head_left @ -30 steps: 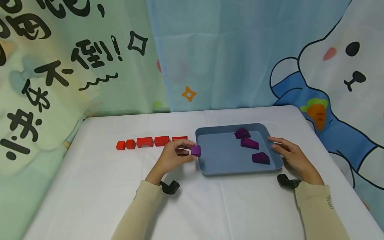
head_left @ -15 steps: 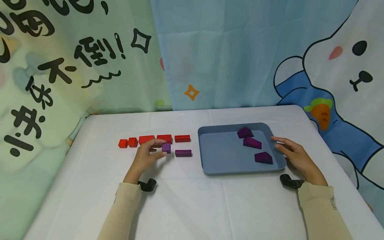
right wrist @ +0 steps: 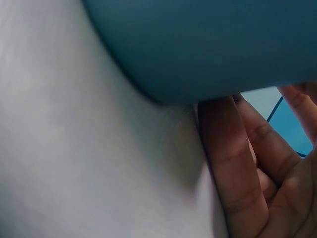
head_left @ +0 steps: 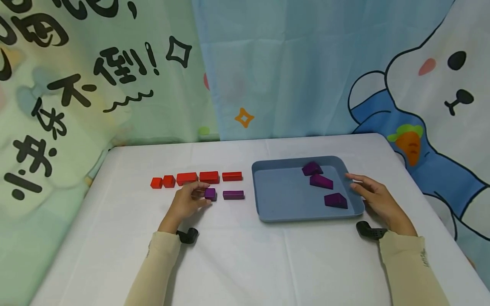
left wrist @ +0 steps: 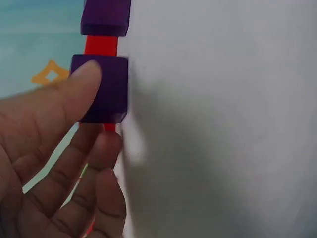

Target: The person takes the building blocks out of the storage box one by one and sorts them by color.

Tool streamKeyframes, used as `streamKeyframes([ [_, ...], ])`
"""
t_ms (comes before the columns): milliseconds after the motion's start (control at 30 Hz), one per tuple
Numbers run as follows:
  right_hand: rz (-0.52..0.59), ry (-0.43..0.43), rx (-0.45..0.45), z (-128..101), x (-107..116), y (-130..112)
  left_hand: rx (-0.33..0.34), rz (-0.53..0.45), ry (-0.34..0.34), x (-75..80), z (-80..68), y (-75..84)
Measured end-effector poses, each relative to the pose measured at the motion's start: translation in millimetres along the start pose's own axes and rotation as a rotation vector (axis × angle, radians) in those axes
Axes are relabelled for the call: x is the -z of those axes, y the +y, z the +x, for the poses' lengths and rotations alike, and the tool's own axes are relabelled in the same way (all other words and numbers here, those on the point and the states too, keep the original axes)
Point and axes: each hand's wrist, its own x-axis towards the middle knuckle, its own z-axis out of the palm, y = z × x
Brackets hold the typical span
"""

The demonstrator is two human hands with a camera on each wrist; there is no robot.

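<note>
In the head view my left hand pinches a small purple cube between thumb and fingers, just in front of the row of red blocks. The left wrist view shows the thumb flat on the purple cube, other fingers below it. To the cube's right, a little apart, lies a purple bar-shaped block. My right hand rests at the right edge of the blue-grey tray, fingers touching its rim. In the right wrist view those fingers lie against the tray's outer wall.
Red blocks stand in a row behind the purple ones, among them a red block and a thin red bar. Inside the tray lie three purple wedge-like blocks, one being the front wedge. Printed curtains hang behind the white-covered table.
My left hand has carried the purple cube leftward from the tray's left edge, then lowered it beside the purple bar. The right hand has stayed at the tray.
</note>
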Motion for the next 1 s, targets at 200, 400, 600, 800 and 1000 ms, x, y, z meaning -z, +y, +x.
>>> streamKeyframes([
  [200, 0.018, -0.002, 0.001, 0, 0, -2, -0.123, 0.041, 0.065, 6.0, -12.4, 16.4],
  [400, 0.044, -0.008, -0.015, 1, 0, -2, -0.34, -0.041, 0.139, -9.6, -21.4, 43.5],
  [600, 0.055, -0.009, -0.015, 1, 2, -1, -0.395, -0.202, 0.031, -44.3, -14.2, 65.9],
  [800, 0.061, -0.006, -0.025, 1, 2, -2, -0.432, -0.305, -0.102, -83.7, -7.6, 94.1],
  [1000, 0.063, -0.016, -0.033, 0, 1, -4, -0.43, -0.392, -0.201, -127.4, -3.9, 122.5],
])
